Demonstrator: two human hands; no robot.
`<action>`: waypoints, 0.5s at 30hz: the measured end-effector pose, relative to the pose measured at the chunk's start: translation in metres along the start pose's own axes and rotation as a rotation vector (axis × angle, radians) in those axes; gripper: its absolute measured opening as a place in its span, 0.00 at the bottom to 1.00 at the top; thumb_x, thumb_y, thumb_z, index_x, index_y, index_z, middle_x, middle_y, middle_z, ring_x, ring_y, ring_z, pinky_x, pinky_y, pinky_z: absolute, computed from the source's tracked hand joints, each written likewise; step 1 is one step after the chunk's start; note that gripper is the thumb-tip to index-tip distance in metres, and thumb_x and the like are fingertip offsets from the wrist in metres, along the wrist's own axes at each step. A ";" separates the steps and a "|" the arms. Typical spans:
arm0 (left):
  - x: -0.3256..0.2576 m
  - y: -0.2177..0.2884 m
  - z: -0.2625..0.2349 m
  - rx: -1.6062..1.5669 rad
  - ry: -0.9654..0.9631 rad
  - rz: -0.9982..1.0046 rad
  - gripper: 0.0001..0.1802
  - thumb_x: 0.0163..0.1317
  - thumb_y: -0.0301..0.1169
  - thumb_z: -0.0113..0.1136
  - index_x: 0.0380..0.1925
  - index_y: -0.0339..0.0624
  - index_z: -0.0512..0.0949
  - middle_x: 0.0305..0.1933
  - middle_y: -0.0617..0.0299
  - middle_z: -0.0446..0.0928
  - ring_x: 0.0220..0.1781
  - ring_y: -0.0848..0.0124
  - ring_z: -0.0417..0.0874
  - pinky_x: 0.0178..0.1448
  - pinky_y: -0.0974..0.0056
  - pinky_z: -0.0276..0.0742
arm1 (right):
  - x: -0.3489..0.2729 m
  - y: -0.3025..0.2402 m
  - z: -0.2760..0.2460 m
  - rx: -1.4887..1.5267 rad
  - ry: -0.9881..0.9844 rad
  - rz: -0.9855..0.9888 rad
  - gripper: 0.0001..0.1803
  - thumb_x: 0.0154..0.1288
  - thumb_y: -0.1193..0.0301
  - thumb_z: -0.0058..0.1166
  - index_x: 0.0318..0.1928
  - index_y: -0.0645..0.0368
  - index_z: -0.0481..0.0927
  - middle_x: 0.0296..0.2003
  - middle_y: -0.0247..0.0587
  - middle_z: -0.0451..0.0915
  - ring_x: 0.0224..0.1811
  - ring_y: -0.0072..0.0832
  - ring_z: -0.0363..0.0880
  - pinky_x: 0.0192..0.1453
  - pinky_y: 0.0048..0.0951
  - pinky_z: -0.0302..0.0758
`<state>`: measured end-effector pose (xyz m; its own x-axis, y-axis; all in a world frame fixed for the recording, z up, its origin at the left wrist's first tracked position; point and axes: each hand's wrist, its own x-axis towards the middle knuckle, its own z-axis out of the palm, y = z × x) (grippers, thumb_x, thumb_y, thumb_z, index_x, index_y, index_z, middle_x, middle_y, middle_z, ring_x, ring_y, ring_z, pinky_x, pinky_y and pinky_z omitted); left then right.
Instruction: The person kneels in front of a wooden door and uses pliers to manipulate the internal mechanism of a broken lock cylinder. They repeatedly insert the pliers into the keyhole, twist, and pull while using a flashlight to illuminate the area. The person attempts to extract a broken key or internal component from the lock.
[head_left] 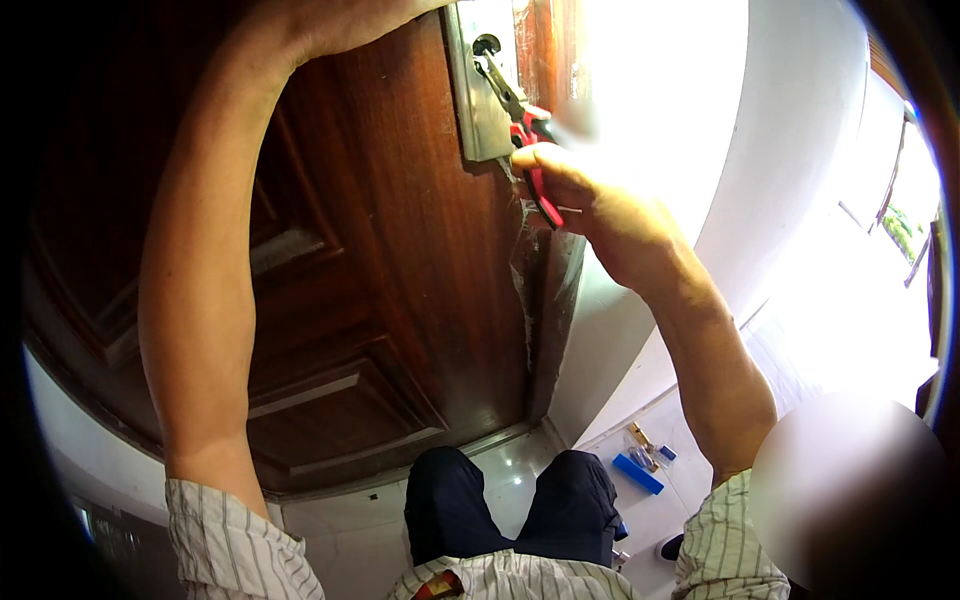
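My right hand [580, 190] is closed around the red-and-black handles of a pair of pliers [510, 103]. The pliers slant up and to the left, and their metal jaws reach the round lock hole [487, 44] in a metal lock plate [486, 133]. What the jaws grip there is too small to make out. This plate is fixed along the right edge of a dark brown panelled wooden door [380, 200]. My left hand [345, 22] is raised near the top of the plate, with its fingers cut off by the upper edge of the view.
A white wall [640, 300] stands beside the door frame, with bright glare to the right. On the tiled floor lie a long blue box [638, 474] and several small parts in packaging [645, 450]. My knees [445, 490] are bent close in front of the door.
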<state>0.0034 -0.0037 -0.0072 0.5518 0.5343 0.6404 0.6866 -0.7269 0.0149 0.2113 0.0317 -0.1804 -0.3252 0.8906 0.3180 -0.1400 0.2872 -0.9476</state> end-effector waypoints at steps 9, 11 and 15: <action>-0.003 0.011 -0.002 -0.039 0.020 0.032 0.24 0.72 0.47 0.60 0.52 0.36 0.85 0.50 0.51 0.87 0.54 0.62 0.84 0.62 0.57 0.75 | 0.003 -0.013 0.025 0.367 -0.066 0.156 0.16 0.75 0.57 0.59 0.48 0.56 0.79 0.38 0.39 0.85 0.38 0.26 0.82 0.43 0.30 0.78; -0.002 0.017 -0.005 -0.019 -0.014 -0.003 0.25 0.72 0.48 0.60 0.52 0.36 0.85 0.50 0.51 0.87 0.54 0.62 0.84 0.62 0.57 0.75 | 0.007 -0.002 0.023 0.448 -0.094 0.143 0.14 0.74 0.57 0.61 0.44 0.54 0.78 0.33 0.36 0.82 0.29 0.24 0.78 0.35 0.29 0.74; -0.002 0.014 -0.009 0.018 -0.006 0.008 0.26 0.72 0.49 0.59 0.53 0.37 0.85 0.52 0.50 0.86 0.56 0.61 0.85 0.63 0.57 0.75 | 0.004 -0.012 0.026 0.366 -0.120 0.138 0.15 0.71 0.53 0.65 0.42 0.46 0.75 0.31 0.29 0.77 0.27 0.17 0.69 0.32 0.20 0.65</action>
<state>0.0074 -0.0185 -0.0012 0.5602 0.5312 0.6356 0.6905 -0.7233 -0.0041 0.1874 0.0226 -0.1667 -0.4680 0.8584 0.2100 -0.4035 0.0039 -0.9150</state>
